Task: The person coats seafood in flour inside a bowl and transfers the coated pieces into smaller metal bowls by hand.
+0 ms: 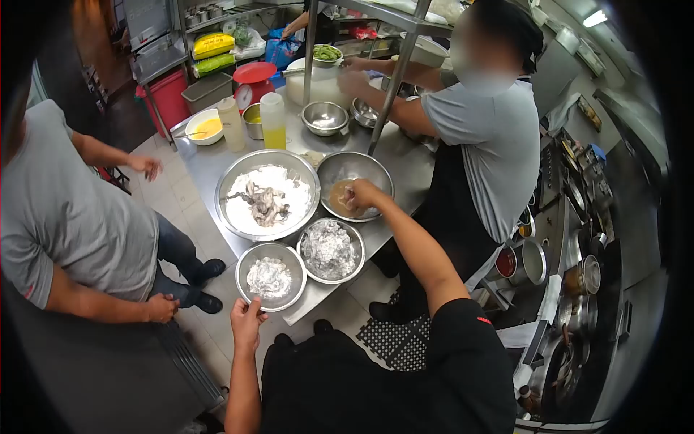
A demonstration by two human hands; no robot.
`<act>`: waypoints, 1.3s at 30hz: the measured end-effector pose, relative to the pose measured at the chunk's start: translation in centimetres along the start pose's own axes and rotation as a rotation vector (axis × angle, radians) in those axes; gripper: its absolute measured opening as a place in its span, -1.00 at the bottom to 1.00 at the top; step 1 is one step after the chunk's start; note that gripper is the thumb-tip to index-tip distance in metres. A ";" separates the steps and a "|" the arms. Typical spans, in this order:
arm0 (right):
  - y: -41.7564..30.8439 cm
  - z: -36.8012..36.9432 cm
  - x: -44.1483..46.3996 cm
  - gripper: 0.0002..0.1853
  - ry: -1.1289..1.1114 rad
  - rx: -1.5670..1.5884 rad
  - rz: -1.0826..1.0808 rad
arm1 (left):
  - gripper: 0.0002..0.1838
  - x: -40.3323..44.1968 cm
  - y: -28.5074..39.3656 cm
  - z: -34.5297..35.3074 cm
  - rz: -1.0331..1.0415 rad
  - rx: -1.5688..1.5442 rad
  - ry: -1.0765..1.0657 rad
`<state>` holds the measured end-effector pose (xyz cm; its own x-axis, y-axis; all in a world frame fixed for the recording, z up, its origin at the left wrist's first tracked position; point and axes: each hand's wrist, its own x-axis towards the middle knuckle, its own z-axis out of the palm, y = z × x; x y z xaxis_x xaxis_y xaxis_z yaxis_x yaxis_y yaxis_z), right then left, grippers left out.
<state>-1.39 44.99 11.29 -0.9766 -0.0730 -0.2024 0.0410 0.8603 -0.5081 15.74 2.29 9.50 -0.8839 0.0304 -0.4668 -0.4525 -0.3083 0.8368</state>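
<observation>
My left hand (pixel 248 318) pinches the near rim of a small metal bowl (pixel 246 291), which holds flour-coated pieces (pixel 269 278). Inside a deeper metal bowl (pixel 372 168) with brownish liquid (pixel 338 197), my right hand (pixel 363 196) has its fingers drawn together; what they hold, if anything, is hidden. To the left of that bowl stands a large metal bowl (pixel 228 208) of white flour with greyish raw pieces, possibly squid (pixel 266 204), on top. Another metal bowl (pixel 357 271), filled with floured pieces (pixel 329 249), sits between my hands.
Squeeze bottles (pixel 273 121), a white bowl of yellow liquid (pixel 207 128) and a small metal bowl (pixel 324 118) stand farther back on the steel table (pixel 194 160). A shelf post (pixel 394 87) rises there. One person (pixel 484 137) works at right; another (pixel 87 210) stands at left.
</observation>
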 end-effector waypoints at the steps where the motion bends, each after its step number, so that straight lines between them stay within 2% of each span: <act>1: -0.5 0.6 0.1 -0.87 0.005 -0.058 -0.010 | -0.87 0.1 -0.1 -0.1 -0.004 0.002 -0.003; 5: -0.7 3.3 1.5 -0.88 0.090 0.105 0.061 | -0.86 0.3 -0.5 -0.5 0.001 0.001 -0.009; 7: -0.6 3.9 1.9 -0.87 0.227 -0.295 0.099 | -0.86 0.2 -0.5 -0.5 0.001 0.006 -0.003; 12: 0.9 2.7 2.6 -0.82 0.151 -0.237 0.108 | -0.86 0.2 -0.4 -0.4 0.004 0.006 0.004; 18: -1.0 -5.6 -0.1 -0.82 0.211 -0.177 0.073 | -0.88 0.3 -0.4 -0.5 0.005 0.028 -0.016; 20: -3.8 -9.2 -1.8 -0.82 0.202 0.069 0.112 | -0.87 0.4 -0.5 -0.6 0.013 0.019 -0.019; 21: -4.9 -10.6 -2.4 -0.82 0.202 0.061 0.110 | -0.87 0.4 -0.5 -0.6 0.014 0.010 -0.021; 25: -7.6 -14.7 -2.2 -0.83 0.254 0.017 -0.106 | -0.85 0.5 -0.6 -0.8 0.004 -0.011 -0.034; 29: -14.2 -16.3 -3.1 -0.80 0.211 0.242 -0.126 | -0.82 0.2 -0.4 -1.0 0.005 -0.011 -0.049; 31: -16.4 -15.5 -2.6 -0.82 0.159 0.251 -0.135 | -0.81 0.2 -0.5 -1.2 0.008 -0.032 -0.033; 35: -18.7 -11.3 -0.3 -0.90 0.063 0.168 -0.389 | -0.80 0.6 -1.2 -1.3 0.032 -0.073 -0.058; 37: -19.1 -8.9 1.2 -0.81 -0.217 0.167 -0.313 | -0.80 0.6 -1.2 -1.3 0.030 -0.079 -0.074; 39: -21.3 -7.2 1.9 -0.73 -0.377 -0.029 -0.245 | -0.80 0.7 -1.3 -1.3 0.041 -0.094 -0.060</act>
<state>-5.61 30.14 27.77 -0.8111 -0.4508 -0.3728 -0.1933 0.8081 -0.5565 15.82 1.48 7.71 -0.9084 0.0722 -0.4119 -0.4049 -0.3981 0.8232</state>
